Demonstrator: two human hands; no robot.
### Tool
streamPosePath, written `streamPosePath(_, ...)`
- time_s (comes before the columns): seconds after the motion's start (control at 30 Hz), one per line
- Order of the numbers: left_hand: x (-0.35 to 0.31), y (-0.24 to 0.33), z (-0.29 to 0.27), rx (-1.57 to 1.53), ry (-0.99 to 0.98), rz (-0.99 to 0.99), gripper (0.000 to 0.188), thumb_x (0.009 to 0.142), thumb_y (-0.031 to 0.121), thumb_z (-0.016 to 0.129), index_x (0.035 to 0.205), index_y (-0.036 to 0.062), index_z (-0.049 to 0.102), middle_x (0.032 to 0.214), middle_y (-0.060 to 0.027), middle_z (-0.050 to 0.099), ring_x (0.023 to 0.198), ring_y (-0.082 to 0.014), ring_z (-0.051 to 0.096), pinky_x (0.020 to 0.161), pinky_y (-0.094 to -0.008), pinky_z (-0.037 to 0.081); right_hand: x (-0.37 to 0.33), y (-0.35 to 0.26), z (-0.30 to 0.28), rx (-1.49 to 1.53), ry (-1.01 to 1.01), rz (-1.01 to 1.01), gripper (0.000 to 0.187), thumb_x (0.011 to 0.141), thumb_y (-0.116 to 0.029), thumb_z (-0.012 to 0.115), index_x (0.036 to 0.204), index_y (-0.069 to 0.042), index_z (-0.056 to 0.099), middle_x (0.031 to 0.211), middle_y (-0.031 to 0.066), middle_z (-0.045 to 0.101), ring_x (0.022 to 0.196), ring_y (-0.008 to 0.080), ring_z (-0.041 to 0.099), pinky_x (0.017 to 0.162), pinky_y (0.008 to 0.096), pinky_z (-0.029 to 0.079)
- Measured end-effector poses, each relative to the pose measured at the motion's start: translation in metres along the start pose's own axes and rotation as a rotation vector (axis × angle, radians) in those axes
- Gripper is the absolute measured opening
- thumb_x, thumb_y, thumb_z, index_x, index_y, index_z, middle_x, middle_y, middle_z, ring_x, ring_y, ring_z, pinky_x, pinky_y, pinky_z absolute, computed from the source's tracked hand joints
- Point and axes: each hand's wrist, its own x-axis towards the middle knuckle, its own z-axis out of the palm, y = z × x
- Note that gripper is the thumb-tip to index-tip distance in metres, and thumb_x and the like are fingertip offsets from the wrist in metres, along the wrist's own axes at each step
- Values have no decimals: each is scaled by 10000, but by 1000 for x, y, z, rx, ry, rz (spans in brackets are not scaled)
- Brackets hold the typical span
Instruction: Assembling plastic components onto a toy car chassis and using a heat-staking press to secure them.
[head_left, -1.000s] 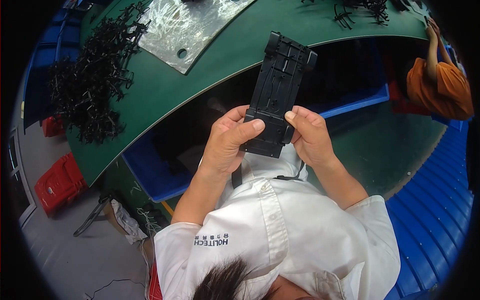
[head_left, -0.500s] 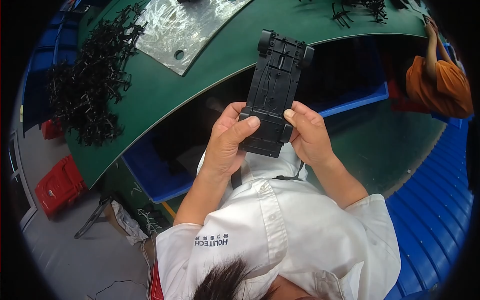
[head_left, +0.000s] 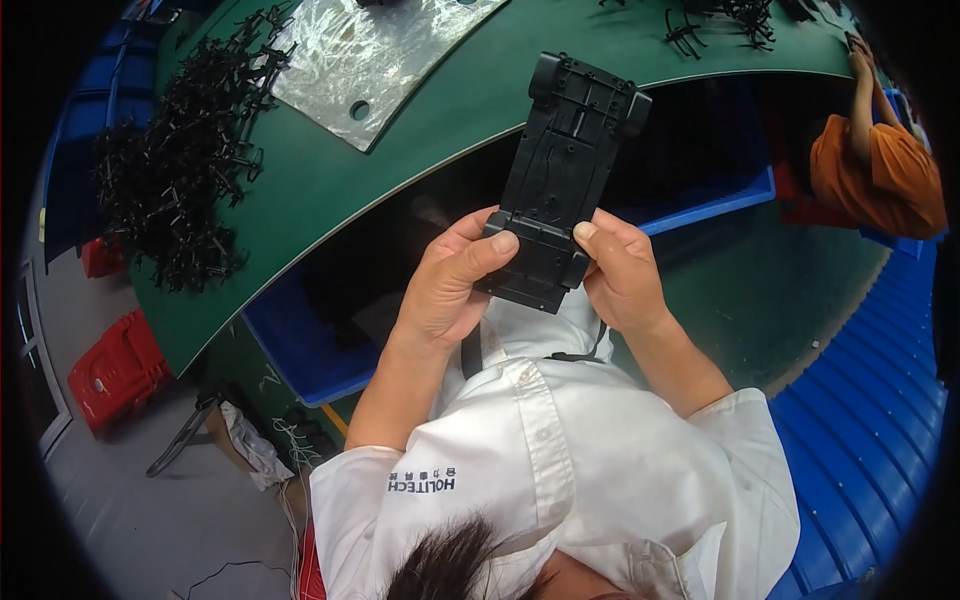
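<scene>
Head view: black plastic chassis part [head_left: 562, 185] at centre, tilted toward 1 o'clock, ribbed face up toward wearer, likely for inspection. Left hand [head_left: 447, 285] curled around lower-left end, thumb pressed on face. Right hand [head_left: 620, 275] closed on lower-right corner, steadying. Green bench [head_left: 420, 140] at 12; heap of black plastic pieces [head_left: 180, 175] at 10; metal plate [head_left: 375, 55] at 11; blue bin [head_left: 300, 340] under bench edge. Orange-sleeved co-worker [head_left: 885, 170] at 2.

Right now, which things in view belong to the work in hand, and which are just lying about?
In hand:
black plastic chassis, gripped at its near end by left hand and right hand

Lying about:
heap of black plastic parts
metal plate
blue bin
red crate
</scene>
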Motion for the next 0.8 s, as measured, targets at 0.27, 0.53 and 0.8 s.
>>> streamPosePath(0.27, -3, -4, 0, 56, -23, 45, 447, 748, 93, 728, 1142, -14, 546, 1001, -87, 631, 895, -146, 611, 840, -286, 481, 0, -6, 10, 174, 14, -47, 266, 903, -82, 393, 1073, 37, 559, 922, 57, 631, 816, 93, 597, 733, 227, 482)
streamPosePath(0.53, -4, -18, 28, 344, 28, 302, 513, 647, 1, 797, 1089, -55, 542, 975, -71, 587, 854, -103, 570, 763, -234, 496, 9, 1, -8, 302, -56, -35, 293, 876, -111, 397, 1104, 34, 512, 1018, 117, 604, 917, 175, 594, 833, 304, 478)
streamPosePath(0.8, 3, -39, 52, 1014, -19, 798, 540, 547, 144, 862, 991, 13, 583, 914, -44, 541, 654, -82, 505, 556, -200, 448, 17, 4, -17, 379, -125, -252, 247, 839, -273, 429, 720, -68, 501, 724, 54, 449, 679, 178, 412, 574, 275, 403)
